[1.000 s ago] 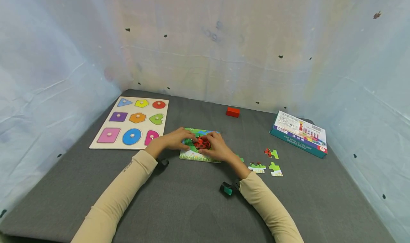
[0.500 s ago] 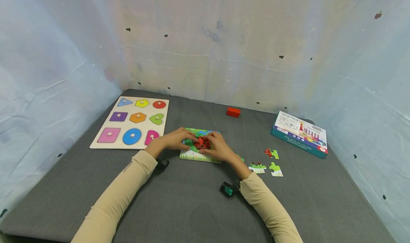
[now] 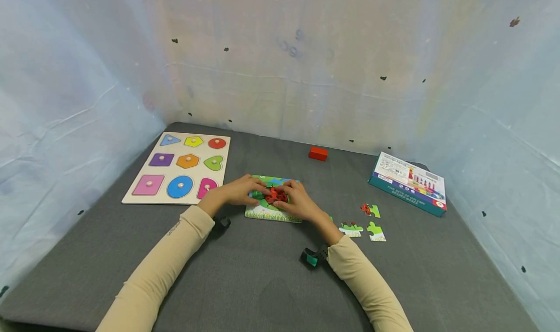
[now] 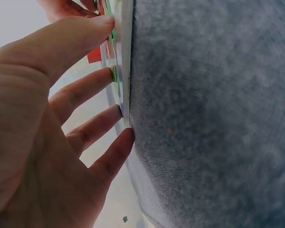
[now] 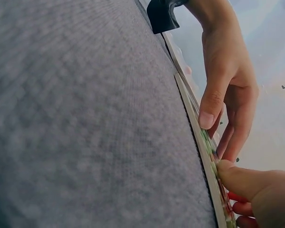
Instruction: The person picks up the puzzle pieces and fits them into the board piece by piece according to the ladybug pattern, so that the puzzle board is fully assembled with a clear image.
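A small jigsaw board [image 3: 273, 216] with a grass border and a red ladybug picture [image 3: 276, 196] lies between both hands. From the left, my left hand [image 3: 238, 190] reaches over it. Its spread, nearly straight fingertips touch the board's face and edge in the left wrist view. My right hand [image 3: 302, 203] is on the board's right side, thumb and fingers bent lightly over the ladybug part. In the right wrist view, the right thumb [image 5: 242, 180] touches the pieces on the board [image 5: 199, 137]. Parts of the picture are hidden under the hands.
Loose jigsaw pieces lie to the right: a grassy one [image 3: 351, 229], a red-and-green one [image 3: 371, 209] and a green corner [image 3: 376, 231]. A shape-knob board [image 3: 198, 175] is at left, a red block [image 3: 318, 153] behind, a teal box [image 3: 409, 183] at right.
The right thumb has shifted slightly away from me over the ladybug part. Both hands otherwise stay in place on the board.
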A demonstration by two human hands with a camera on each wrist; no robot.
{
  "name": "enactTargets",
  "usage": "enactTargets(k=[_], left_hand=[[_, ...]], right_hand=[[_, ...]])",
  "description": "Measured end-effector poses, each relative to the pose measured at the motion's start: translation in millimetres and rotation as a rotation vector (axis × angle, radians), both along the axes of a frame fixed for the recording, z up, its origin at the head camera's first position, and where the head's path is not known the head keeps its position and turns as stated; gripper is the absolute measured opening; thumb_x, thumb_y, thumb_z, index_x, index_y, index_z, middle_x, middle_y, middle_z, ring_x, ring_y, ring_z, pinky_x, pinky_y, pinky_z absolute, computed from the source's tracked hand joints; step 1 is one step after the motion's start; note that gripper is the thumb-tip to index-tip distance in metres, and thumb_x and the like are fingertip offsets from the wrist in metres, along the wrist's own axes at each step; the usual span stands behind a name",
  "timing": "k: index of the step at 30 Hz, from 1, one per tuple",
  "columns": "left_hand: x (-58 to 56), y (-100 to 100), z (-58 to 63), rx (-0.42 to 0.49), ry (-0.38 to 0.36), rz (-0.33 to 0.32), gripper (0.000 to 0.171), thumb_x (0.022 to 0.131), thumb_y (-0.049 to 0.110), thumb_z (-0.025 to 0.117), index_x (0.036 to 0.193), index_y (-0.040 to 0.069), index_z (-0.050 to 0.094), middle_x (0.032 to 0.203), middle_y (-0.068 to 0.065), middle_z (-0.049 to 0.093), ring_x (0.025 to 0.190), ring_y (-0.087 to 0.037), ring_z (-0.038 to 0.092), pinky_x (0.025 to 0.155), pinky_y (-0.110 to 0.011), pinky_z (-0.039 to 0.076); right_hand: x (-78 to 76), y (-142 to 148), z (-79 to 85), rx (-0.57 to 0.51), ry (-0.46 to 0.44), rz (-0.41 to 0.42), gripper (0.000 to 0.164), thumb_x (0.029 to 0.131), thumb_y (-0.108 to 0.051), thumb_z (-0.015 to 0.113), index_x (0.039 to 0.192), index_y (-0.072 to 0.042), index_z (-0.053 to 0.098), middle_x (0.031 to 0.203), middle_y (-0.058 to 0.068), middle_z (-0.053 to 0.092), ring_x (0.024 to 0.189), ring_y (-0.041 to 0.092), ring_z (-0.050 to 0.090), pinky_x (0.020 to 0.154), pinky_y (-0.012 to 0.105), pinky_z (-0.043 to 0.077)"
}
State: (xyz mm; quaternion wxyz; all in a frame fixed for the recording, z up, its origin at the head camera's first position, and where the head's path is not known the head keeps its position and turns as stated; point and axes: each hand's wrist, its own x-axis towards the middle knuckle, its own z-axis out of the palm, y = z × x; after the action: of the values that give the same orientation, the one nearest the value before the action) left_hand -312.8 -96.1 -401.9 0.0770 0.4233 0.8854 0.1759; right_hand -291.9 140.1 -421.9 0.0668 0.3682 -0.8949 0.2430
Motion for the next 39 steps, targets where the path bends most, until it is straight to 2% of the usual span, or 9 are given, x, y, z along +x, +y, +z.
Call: enactTargets(k=[10,15,17,20,23,28,33,39], left_hand=[[3.4,7,-0.3,0.007,0.042,0.026,0.034,0.088,0.024,0.065,0.119,0.013,0.061,0.126,-0.01,0.05,0.123,-0.032,0.036,0.099,-0.05,0.033],[2.6,12,0.0,0.043,0.016,0.005,0.027,0.087,0.019,0.065,0.111,0.008,0.062,0.118,-0.01,0.05,0.112,-0.027,0.046,0.094,-0.044,0.039],[2.7,14,0.7,0.044,0.012,-0.007,0.026,0.087,0.019,0.065,0.11,0.007,0.061,0.121,-0.011,0.048,0.11,-0.027,0.047,0.093,-0.044,0.039],[3.3,16,1.8,0.029,0.02,-0.046,0.032,0.087,0.02,0.064,0.115,0.006,0.058,0.13,-0.014,0.045,0.118,-0.031,0.043,0.098,-0.048,0.034],[4.8,18,3.3,-0.001,0.015,-0.084,0.043,0.089,0.023,0.062,0.127,0.004,0.052,0.141,-0.015,0.038,0.127,-0.037,0.035,0.103,-0.052,0.027],[7.1,19,5.4,-0.029,0.002,-0.111,0.046,0.092,0.022,0.058,0.134,0.004,0.048,0.144,-0.017,0.038,0.129,-0.041,0.031,0.104,-0.055,0.024],[7.6,18,6.7,-0.031,0.001,-0.113,0.042,0.092,0.015,0.056,0.132,0.005,0.051,0.14,-0.018,0.043,0.128,-0.042,0.031,0.103,-0.056,0.024],[8.8,20,8.8,-0.045,-0.019,-0.068,0.042,0.092,0.013,0.058,0.133,0.008,0.053,0.141,-0.018,0.042,0.128,-0.042,0.031,0.103,-0.055,0.026]], right_hand=[[-0.4,0,-1.3,0.017,-0.006,-0.015,0.047,0.087,-0.024,0.067,0.124,0.001,0.057,0.112,0.019,0.051,0.098,0.029,0.045,0.086,0.045,0.036],[0.3,-1,0.2,0.031,-0.001,-0.012,0.047,0.088,-0.024,0.066,0.125,0.002,0.055,0.113,0.021,0.051,0.1,0.031,0.045,0.087,0.046,0.036],[0.5,-1,1.1,0.036,-0.002,-0.009,0.047,0.088,-0.024,0.065,0.126,0.002,0.055,0.114,0.021,0.051,0.101,0.032,0.045,0.087,0.046,0.036],[0.4,-1,2.1,0.041,-0.006,-0.012,0.048,0.088,-0.025,0.066,0.126,0.001,0.055,0.116,0.02,0.051,0.103,0.032,0.046,0.088,0.046,0.037],[-0.3,0,2.1,0.025,-0.025,-0.022,0.047,0.087,-0.025,0.067,0.127,-0.002,0.056,0.116,0.017,0.052,0.103,0.03,0.047,0.088,0.045,0.039],[-1.8,2,2.6,-0.038,-0.094,-0.019,0.047,0.083,-0.024,0.071,0.124,-0.003,0.059,0.111,0.016,0.053,0.098,0.028,0.047,0.081,0.04,0.04],[-2.8,7,6.8,-0.048,-0.09,0.012,0.048,0.079,-0.022,0.075,0.121,-0.003,0.061,0.112,0.015,0.056,0.1,0.027,0.052,0.081,0.041,0.044],[1.5,26,10.9,-0.08,-0.079,0.027,0.052,0.079,-0.019,0.076,0.124,-0.002,0.058,0.123,0.014,0.054,0.113,0.03,0.051,0.091,0.046,0.043]])
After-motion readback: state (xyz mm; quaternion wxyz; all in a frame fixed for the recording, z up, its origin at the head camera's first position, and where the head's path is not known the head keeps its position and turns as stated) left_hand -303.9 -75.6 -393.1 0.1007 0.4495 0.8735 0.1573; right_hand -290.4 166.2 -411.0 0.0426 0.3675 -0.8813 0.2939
